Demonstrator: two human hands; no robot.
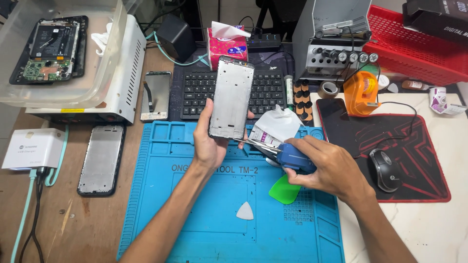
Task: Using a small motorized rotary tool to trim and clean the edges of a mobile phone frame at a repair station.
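Left hand (pixel 210 141) closed around lower edges of phone mid-frame (pixel 231 97), held upright above blue repair mat (pixel 161 195), in front of keyboard (pixel 224 92). Right hand (pixel 331 168) gripped blue-handled tweezers (pixel 273 148), tips at frame's bottom edge. Frame looked thin, light, rigid but bendable; safest held by side rails. Green pry tool (pixel 285 190), white pick (pixel 245 211) lay on mat.

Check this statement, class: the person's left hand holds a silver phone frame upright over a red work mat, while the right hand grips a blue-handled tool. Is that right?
Not quite. In the head view the work mat is blue, not red. The rest stands: the left hand holds the silver phone frame upright, and the right hand grips the blue-handled tool.
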